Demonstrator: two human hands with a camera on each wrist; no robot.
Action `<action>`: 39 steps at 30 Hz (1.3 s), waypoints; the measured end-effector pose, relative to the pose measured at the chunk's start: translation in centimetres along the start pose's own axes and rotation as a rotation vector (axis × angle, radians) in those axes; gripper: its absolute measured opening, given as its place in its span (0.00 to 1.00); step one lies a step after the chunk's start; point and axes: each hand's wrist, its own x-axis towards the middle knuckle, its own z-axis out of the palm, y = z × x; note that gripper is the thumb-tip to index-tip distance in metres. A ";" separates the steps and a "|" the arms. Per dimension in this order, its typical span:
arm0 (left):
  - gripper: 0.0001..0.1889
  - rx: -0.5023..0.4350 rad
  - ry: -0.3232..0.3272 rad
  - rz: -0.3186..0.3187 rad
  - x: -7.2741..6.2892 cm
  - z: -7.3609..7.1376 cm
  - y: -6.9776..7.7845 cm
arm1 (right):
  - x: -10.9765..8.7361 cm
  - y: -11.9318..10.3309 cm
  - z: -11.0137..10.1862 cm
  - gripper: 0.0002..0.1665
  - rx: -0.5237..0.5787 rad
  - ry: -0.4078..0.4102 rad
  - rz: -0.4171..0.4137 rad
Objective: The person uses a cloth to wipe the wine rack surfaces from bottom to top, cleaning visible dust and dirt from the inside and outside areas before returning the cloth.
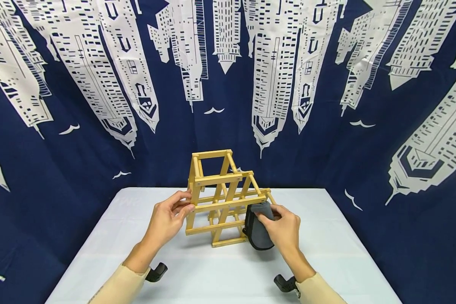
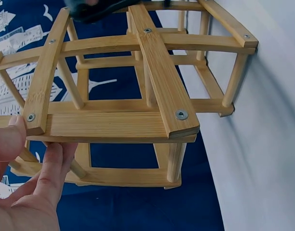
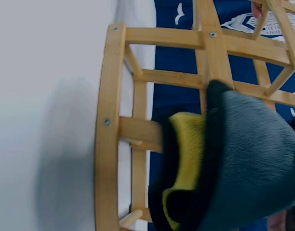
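Note:
A light wooden rack (image 1: 229, 204) of slats and round dowels stands tilted on the table. My left hand (image 1: 167, 217) pinches its left side, the thumb on a slat and fingers behind, as the left wrist view also shows at a screwed slat (image 2: 104, 126). In my right hand (image 1: 283, 228) is a soft grey case (image 1: 261, 236) with black edging, gripped between thumb and fingers at the rack's right end. The right wrist view shows the case (image 3: 258, 149) partly blurred, with a yellow strip inside its black edge. Most of the right hand is hidden there.
A white cloth-covered table (image 1: 197, 274) lies under the rack. Behind it hangs a dark blue curtain (image 1: 228, 126) with white building prints. Black wrist-mounted pieces (image 1: 156, 272) show beside both sleeves.

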 end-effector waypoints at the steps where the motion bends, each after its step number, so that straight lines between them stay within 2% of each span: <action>1: 0.13 0.005 -0.002 0.001 0.0 0.0 0.0 | -0.2 0.2 0.1 0.20 0.019 0.037 -0.016; 4: 0.12 0.023 0.005 0.012 0.0 0.0 0.0 | -0.7 0.4 0.3 0.19 0.045 0.103 -0.063; 9: 0.08 0.090 0.040 0.074 0.3 -0.3 0.0 | -1.6 0.9 0.3 0.24 0.030 0.127 -0.194; 12: 0.07 0.127 0.046 0.095 0.7 -0.6 0.1 | -2.2 0.8 0.4 0.27 0.040 0.106 -0.348; 18: 0.06 0.140 0.018 0.062 1.0 -1.1 0.3 | -2.7 -0.6 1.9 0.35 0.093 -0.019 -0.746; 22: 0.05 0.133 0.001 0.057 1.3 -1.2 0.2 | -2.0 -1.9 3.2 0.41 0.034 -0.021 -0.888; 27: 0.04 0.103 -0.009 0.059 1.6 -1.1 0.1 | -1.9 -2.5 4.7 0.42 -0.099 -0.051 -0.895; 35: 0.03 0.092 -0.037 0.045 1.8 -1.2 0.0 | -3.4 -2.0 5.3 0.40 -0.197 -0.239 -0.804; 37: 0.03 0.093 -0.040 0.042 1.8 -1.2 0.1 | -3.4 -2.1 5.2 0.39 -0.210 -0.247 -0.812; 39: 0.03 0.090 -0.048 0.034 1.8 -1.3 0.1 | -3.2 -2.3 5.1 0.40 -0.199 -0.221 -0.826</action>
